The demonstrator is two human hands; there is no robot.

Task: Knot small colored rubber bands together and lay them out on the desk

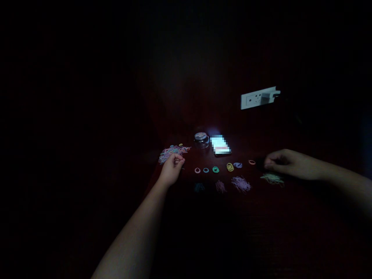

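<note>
My left hand (172, 169) is closed in a pinch at the near edge of a mixed pile of coloured elastic bands (171, 152). What its fingertips hold, if anything, is too small to make out. At the right, my right hand (281, 162) has its fingers curled together just above a small heap of yellow-green bands (272, 178); anything in them is hidden. Between the hands runs a row of looped bands: pink (197, 170), blue (206, 170), green (215, 169), yellow (230, 167), purple (237, 165) and orange (252, 162).
Nearer me lie loose heaps of teal bands (199, 187), pink bands (221, 186) and purple bands (241, 184). A lidded clear jar (201, 140) stands behind the row, beside a lit phone (220, 145). A wall socket (258, 98) holds a plug. Surroundings are very dark.
</note>
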